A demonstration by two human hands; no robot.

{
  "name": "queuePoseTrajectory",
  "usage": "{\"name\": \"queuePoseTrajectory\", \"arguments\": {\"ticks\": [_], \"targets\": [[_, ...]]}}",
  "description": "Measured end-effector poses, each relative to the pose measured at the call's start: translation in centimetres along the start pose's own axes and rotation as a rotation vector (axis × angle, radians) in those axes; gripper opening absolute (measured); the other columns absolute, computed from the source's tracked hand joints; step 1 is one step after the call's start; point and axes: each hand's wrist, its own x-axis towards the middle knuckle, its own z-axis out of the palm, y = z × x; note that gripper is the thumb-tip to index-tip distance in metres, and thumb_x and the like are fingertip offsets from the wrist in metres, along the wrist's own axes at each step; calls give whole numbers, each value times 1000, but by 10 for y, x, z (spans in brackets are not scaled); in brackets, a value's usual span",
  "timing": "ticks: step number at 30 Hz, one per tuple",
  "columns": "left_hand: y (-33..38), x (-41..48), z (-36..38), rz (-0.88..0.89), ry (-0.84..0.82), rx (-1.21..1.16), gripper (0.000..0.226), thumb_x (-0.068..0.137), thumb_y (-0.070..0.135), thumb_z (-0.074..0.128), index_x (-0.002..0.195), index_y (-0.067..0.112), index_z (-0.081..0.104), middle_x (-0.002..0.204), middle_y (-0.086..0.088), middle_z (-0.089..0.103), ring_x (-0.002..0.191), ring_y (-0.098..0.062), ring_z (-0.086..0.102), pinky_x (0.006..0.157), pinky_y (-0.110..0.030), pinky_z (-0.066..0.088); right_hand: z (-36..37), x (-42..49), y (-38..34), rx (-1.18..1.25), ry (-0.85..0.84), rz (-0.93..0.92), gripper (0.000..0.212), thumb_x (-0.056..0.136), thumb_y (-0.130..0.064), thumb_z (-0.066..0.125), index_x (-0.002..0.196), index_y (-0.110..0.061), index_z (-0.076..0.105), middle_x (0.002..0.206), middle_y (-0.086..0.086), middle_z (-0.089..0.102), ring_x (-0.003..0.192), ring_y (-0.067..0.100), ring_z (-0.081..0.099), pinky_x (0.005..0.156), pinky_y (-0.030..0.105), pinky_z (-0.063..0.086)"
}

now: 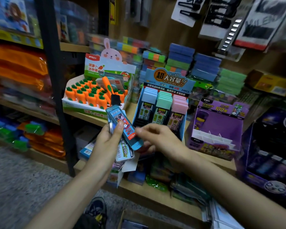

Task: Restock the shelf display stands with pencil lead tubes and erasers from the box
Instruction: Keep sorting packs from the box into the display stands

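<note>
Teal plastic catches my eye first: a flat pencil lead tube point(122, 126) with a black cap, tilted up toward the shelf, clamped between the thumb and fingers of my left hand point(106, 144). Under it that same hand pins more packs, one white with "200" printed on it point(125, 152), and something metal that I cannot identify sits against the fingers. My right hand point(160, 141) is just beside the tube's lower end, fingers curled and loosely pinched; motion blur keeps me from telling whether they touch the tube or grip anything. On the wooden shelf point(205, 160) behind stands a blue display stand point(162, 104) filled with blue, green and pink lead cases. To its left is a carrot eraser display point(96, 93) with a rabbit topper, and to its right a purple display stand point(216, 129) whose white dividers show bare slots.
</note>
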Motion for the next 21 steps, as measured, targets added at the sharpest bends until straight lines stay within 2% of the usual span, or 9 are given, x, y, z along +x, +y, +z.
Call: {"name": "queuePoseTrajectory", "arguments": {"ticks": [2,4,5,8,10,13,16,21], "targets": [[-2,-1,4,-5,-9,20,38,76,45,56,102,18,60,85,-2,75,76,-16,72,56,-24,55,3,-7,5,72,24,40,13,85,-21,67,94,-14,60,85,6,66,82,24,63,73,37,47],[-4,-2,7,-5,-27,35,38,75,46,56,101,18,61,84,-2,75,76,-15,71,58,-24,56,3,-12,9,169,60,49,11,84,-11,67,92,-12,60,81,8,66,82,25,63,78,42,49],[-5,-3,9,0,-36,46,37,75,46,56,99,19,62,83,-1,74,74,-14,71,59,-24,56,1,-15,11,228,79,50,9,84,-8,67,89,-11,59,78,7,65,75,22,63,76,40,51],[-5,-5,13,18,-54,82,34,75,48,54,93,21,63,76,3,74,69,-10,70,57,-22,56,-14,-27,12,331,161,37,8,87,-5,62,87,-12,59,71,1,66,54,8,62,57,24,54],[-5,-6,14,14,-66,81,32,77,47,53,94,23,64,75,3,73,66,-10,69,54,-22,55,-31,-38,15,366,218,20,10,88,-5,60,89,-14,59,88,8,67,63,13,68,54,22,55],[-7,-8,21,16,-99,91,28,83,43,51,98,24,63,76,4,74,64,-11,70,51,-24,55,-60,-63,24,250,297,-58,14,89,-6,59,89,-20,62,100,16,64,74,21,68,54,23,54],[-11,-13,38,-4,-174,80,30,84,42,49,104,23,59,87,3,75,74,-14,72,53,-25,56,-91,-95,33,68,390,-157,18,87,-3,62,91,-20,63,85,4,63,62,6,61,45,15,45],[-21,-25,74,-31,-287,80,35,79,42,50,105,19,56,87,4,75,76,-16,72,57,-24,57,-148,-149,48,-126,562,-197,24,79,4,67,88,-18,61,76,2,66,64,-2,61,56,10,47]]}}
